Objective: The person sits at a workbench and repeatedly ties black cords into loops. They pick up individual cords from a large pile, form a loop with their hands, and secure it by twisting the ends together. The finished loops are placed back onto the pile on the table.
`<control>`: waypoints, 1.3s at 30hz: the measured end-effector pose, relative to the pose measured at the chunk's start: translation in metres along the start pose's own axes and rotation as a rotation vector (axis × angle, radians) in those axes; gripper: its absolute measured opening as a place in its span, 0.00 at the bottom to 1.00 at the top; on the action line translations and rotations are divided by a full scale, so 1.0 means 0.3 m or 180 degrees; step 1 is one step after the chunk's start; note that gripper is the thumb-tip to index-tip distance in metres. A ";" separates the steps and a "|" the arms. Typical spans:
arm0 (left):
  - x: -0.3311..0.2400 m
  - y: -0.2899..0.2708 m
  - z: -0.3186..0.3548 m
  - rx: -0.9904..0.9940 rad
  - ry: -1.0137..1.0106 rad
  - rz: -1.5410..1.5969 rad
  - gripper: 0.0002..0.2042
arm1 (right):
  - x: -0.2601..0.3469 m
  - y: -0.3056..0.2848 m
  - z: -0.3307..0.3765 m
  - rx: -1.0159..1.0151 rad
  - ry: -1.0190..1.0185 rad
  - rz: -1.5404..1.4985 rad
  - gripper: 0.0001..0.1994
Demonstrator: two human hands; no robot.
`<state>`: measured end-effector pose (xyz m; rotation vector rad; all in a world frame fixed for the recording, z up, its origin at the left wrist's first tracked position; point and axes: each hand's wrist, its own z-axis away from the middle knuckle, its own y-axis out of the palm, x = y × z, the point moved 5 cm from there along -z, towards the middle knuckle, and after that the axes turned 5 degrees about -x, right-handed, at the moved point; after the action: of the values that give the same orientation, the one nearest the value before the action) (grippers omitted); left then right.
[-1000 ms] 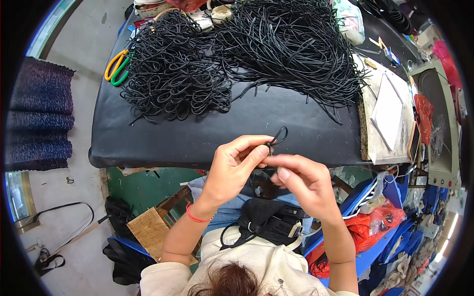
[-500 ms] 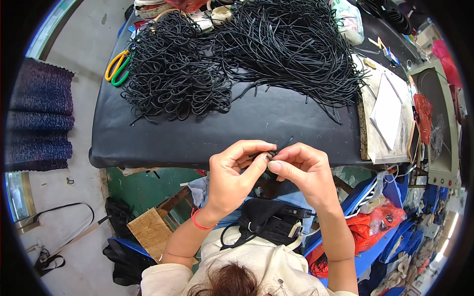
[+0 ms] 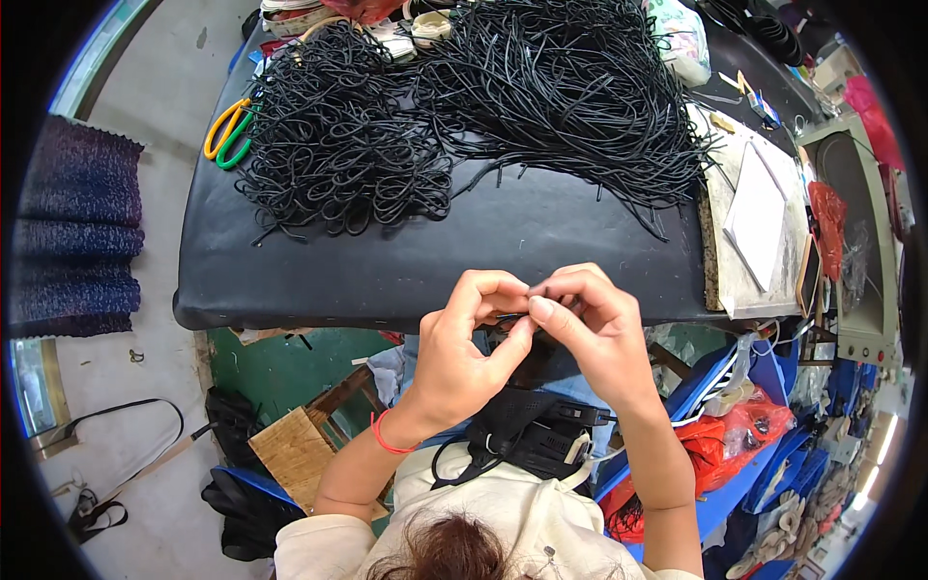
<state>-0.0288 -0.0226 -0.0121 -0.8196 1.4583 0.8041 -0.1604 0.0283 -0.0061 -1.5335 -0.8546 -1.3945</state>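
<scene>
Just over the near edge of the black-covered table (image 3: pixel 387 280), my two hands meet fingertip to fingertip. Between them is a short bit of black cord (image 3: pixel 540 290), mostly hidden by the fingers. My left hand (image 3: pixel 464 338) pinches it with thumb and index finger. From the other side my right hand (image 3: pixel 599 333) is closed on it, its thumb pressed toward the left fingertips. Farther back on the table lie a heap of looped black cords (image 3: pixel 338 145) at the left and a larger heap of loose black cords (image 3: pixel 570 106) at the right.
Scissors (image 3: pixel 228 133) with yellow and green handles lie beside the looped heap. A stone-like slab (image 3: pixel 735 280) with a white panel (image 3: pixel 757 222) sits at the right. Below the table stand a wooden stool (image 3: pixel 295 454) and red plastic bags (image 3: pixel 720 449).
My left hand has turned slightly and its thumb has dropped away from the right thumb. My right fingers have risen a little. The cord end that stuck up between them no longer shows.
</scene>
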 end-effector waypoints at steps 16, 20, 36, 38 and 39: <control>0.047 0.036 0.014 0.0605 -0.1164 0.0397 0.09 | -0.025 0.013 0.012 -0.0537 0.0816 -0.1415 0.08; 0.026 0.041 0.011 0.0570 -0.0944 0.0504 0.08 | -0.024 0.011 0.011 -0.0560 0.0785 -0.1283 0.09; 0.054 0.041 0.002 0.0866 -0.1039 0.1048 0.10 | -0.040 -0.021 -0.029 -0.0830 0.0724 -0.1229 0.09; 0.069 0.026 -0.009 0.0635 -0.1199 0.1243 0.09 | -0.023 -0.027 -0.024 -0.0644 0.0961 -0.1378 0.09; 0.068 0.025 -0.013 0.0660 -0.1211 0.1252 0.08 | -0.034 -0.038 -0.017 -0.0418 0.1168 -0.1326 0.09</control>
<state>-0.0378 -0.0229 -0.0323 -0.2042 1.3431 1.0186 -0.1741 0.0285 -0.0145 -1.1734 -0.8943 -1.9945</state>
